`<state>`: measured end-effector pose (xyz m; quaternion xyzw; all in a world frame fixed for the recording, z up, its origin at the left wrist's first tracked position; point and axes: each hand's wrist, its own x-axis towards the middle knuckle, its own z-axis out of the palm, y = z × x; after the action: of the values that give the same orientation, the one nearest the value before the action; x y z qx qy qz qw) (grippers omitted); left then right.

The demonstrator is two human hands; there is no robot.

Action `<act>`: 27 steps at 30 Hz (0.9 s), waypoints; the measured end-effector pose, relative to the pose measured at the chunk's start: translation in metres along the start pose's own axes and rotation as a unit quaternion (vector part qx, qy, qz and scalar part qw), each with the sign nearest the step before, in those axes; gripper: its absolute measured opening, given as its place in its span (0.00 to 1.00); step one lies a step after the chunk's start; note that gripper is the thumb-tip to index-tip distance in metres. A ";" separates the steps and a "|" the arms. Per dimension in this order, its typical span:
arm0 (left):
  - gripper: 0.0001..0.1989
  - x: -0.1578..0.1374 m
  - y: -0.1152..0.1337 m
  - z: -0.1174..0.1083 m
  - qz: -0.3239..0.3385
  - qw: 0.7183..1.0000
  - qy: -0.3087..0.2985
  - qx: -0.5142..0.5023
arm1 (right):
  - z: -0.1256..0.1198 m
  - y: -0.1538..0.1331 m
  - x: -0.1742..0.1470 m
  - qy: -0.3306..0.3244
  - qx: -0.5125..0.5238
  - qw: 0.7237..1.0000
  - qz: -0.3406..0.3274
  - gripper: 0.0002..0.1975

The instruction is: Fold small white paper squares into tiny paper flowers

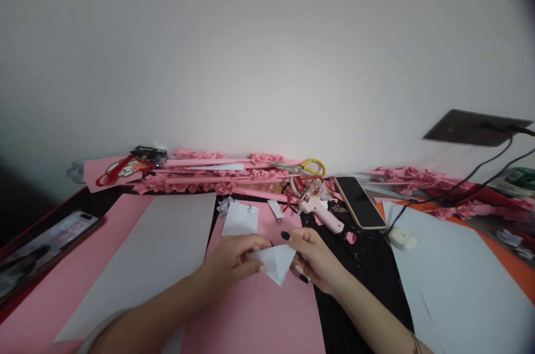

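A small white piece of folded paper [276, 262], shaped like a downward-pointing triangle with a crease down its middle, is held above a pink sheet [254, 320]. My left hand [240, 256] pinches its left corner between thumb and fingers. On the other side, my right hand [313, 256], with dark nail polish on some nails, grips the right corner. Just beyond my hands lie a white paper square [241, 219], a small folded white paper piece [224, 206] and a narrow white strip [275, 209].
Pink paper flowers [267, 158] on long stems lie along the wall, with yellow-handled scissors [298, 167] on top. A pink glue gun [321, 212], a phone [360, 202] and a white earbud case [402, 238] sit to the right. Another phone [45, 248] lies at left. Dark cables hang from an outlet [472, 127].
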<state>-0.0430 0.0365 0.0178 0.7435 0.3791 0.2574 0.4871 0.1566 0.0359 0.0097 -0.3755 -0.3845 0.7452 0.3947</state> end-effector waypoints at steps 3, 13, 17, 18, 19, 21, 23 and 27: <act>0.18 0.000 0.001 0.001 -0.003 1.000 -0.012 -0.017 | 0.000 -0.001 -0.001 0.013 0.011 1.000 -0.001 0.20; 0.10 0.001 -0.002 0.002 -0.021 1.000 -0.002 -0.009 | -0.004 0.008 0.004 -0.020 -0.028 0.998 -0.060 0.20; 0.10 0.002 -0.004 0.005 -0.043 0.997 -0.002 -0.071 | -0.004 0.009 0.004 -0.052 -0.086 0.992 -0.070 0.18; 0.09 0.002 -0.005 0.005 -0.046 0.995 -0.004 -0.084 | -0.004 0.008 0.004 -0.055 -0.094 0.992 -0.068 0.19; 0.09 0.002 -0.005 0.006 -0.047 0.994 -0.006 -0.096 | -0.003 0.008 0.003 -0.058 -0.098 0.991 -0.066 0.19; 0.09 0.001 -0.006 0.006 -0.047 0.993 -0.008 -0.105 | -0.002 0.006 0.003 -0.065 -0.101 0.990 -0.069 0.21; 0.11 0.001 -0.006 0.006 -0.043 0.995 0.004 -0.092 | 0.000 0.005 0.003 -0.065 -0.115 0.988 -0.079 0.18; 0.18 0.001 -0.006 0.004 -0.042 0.997 0.028 -0.065 | 0.001 0.003 0.004 -0.057 -0.153 0.984 -0.067 0.13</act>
<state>-0.0415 0.0365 0.0108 0.6860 0.4058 0.2820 0.5341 0.1532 0.0377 0.0068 -0.3617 -0.5402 0.6695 0.3594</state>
